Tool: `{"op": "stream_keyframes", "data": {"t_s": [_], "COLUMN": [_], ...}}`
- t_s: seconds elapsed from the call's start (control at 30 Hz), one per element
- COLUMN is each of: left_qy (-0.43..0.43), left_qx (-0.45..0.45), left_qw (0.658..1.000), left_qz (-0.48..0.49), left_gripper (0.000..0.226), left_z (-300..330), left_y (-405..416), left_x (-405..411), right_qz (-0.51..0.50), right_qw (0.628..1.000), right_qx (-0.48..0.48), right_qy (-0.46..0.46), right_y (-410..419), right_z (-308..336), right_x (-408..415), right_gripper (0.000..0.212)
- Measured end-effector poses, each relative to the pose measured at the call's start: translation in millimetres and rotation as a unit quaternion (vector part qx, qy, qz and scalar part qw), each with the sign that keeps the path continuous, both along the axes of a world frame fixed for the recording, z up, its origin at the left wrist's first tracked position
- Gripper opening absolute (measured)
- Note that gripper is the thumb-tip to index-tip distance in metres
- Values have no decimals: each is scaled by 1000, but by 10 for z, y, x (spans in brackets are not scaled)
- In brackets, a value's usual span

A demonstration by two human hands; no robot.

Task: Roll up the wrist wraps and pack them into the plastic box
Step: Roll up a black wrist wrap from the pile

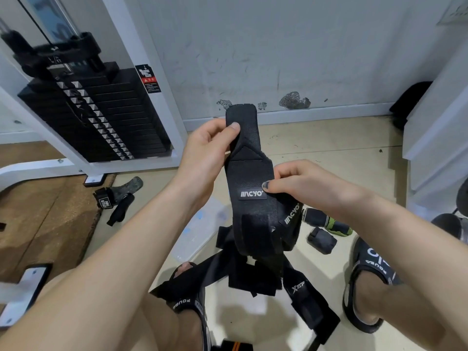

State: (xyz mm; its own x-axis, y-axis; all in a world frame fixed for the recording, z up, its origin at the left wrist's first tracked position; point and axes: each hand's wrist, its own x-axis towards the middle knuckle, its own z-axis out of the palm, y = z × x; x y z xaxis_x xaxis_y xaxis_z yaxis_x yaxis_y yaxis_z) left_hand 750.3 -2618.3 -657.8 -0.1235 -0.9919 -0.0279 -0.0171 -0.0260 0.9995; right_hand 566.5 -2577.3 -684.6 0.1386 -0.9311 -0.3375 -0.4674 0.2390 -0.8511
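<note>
A black wrist wrap (249,171) is held upright at the centre of the frame, above the floor. Its upper end stands free against the wall; its lower part loops back and hangs down toward a pile of further black straps (253,277) on the floor between the person's feet. A white logo patch faces the camera at mid-length.

The left hand (205,153) grasps the upper part of the wrap, thumb on the front face and fingers curled behind. The right hand (301,184) pinches the wrap's right edge just beside the logo patch, thumb in front.

A clear plastic box (202,229) lies on the floor below the left wrist, left of the hanging wrap and partly hidden by it. Two rolled wraps (324,229), one with a green stripe, lie on the floor below the right wrist. Black sandals (367,277) are on both feet at the bottom of the frame.

At the left of the frame another black wrap with white lettering (119,196) lies at the edge of a brown mat. A black weight stack (101,117) in a white frame stands at upper left
</note>
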Motion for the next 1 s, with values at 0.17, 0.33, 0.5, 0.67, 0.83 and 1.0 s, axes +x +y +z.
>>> {"op": "stream_keyframes", "data": {"t_s": [0.17,0.33,0.5,0.67,0.83,1.0], "left_qy": [5,10,-30,-51,-125,-186], "left_qx": [-9,5,-19,-37,-55,-49], "left_qw": [1000,1000,999,996,981,959], "left_qz": [17,17,5,-58,-140,-206], "left_gripper": [13,14,15,15,10,13], "left_z": [13,27,40,73,-6,-79], "left_y": [20,34,59,124,158,154], "left_x": [20,23,17,-20,-72,-120], "right_qz": [5,2,-94,-170,-204,-200], "right_qw": [1000,1000,995,974,950,935], "right_qx": [-1,-11,-36,-57,-82,-102], "right_qy": [11,9,-17,-135,-222,-275], "right_y": [37,40,10,-39,-96,-110], "right_z": [16,30,83,184,263,313], "right_x": [23,-50,-187,-217,-217,-230], "right_gripper": [40,20,26,38,35,33]}}
